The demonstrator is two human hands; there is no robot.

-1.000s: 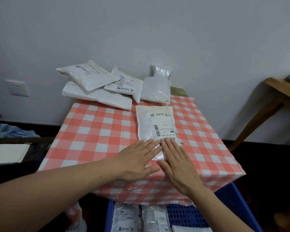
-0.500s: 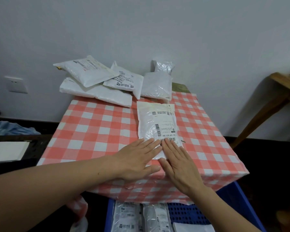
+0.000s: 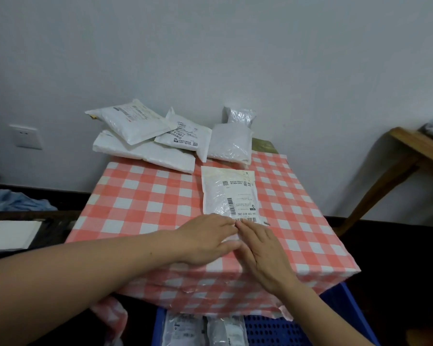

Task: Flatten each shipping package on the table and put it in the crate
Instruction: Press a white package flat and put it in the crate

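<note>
Left hand (image 3: 205, 242) and right hand (image 3: 263, 248), fingers straight and flat, gripping nothing, press the near end of a white plastic labelled shipping package (image 3: 229, 193) onto the red-checked surface (image 3: 140, 203).

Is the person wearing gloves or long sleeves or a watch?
No. The left hand and the right hand are bare, with no gloves and no rings that show. The left forearm and the right forearm are bare too: no sleeves, watch or bracelet in view.
</note>
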